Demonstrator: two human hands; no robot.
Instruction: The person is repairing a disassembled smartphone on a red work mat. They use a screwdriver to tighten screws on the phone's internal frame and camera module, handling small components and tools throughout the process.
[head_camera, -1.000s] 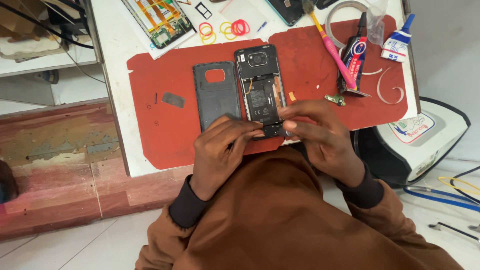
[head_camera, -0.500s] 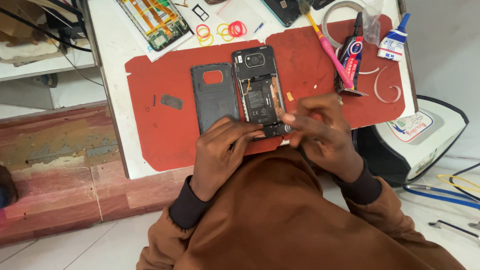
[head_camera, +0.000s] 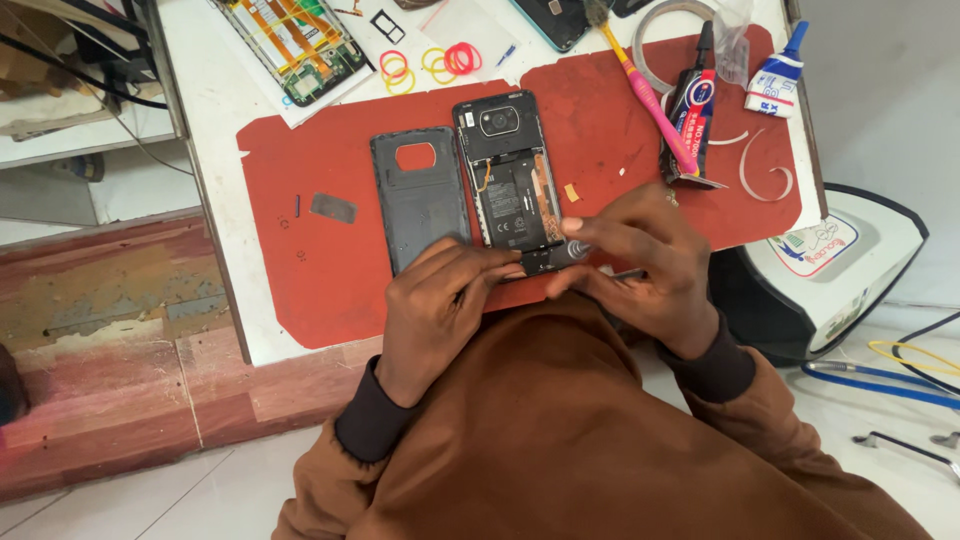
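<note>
The opened phone (head_camera: 512, 185) lies back-up on the red mat (head_camera: 320, 260), at the counter's (head_camera: 225, 120) six o'clock edge, its removed back cover (head_camera: 420, 200) touching it at nine o'clock. The left hand (head_camera: 440, 300) presses curled fingertips on the phone's lower end, holding nothing. The right hand (head_camera: 640, 260) is closed around a small screwdriver (head_camera: 572, 250) tipped at that lower edge. The step looks like working a bottom screw; the next move calls for steady, upright pressure.
</note>
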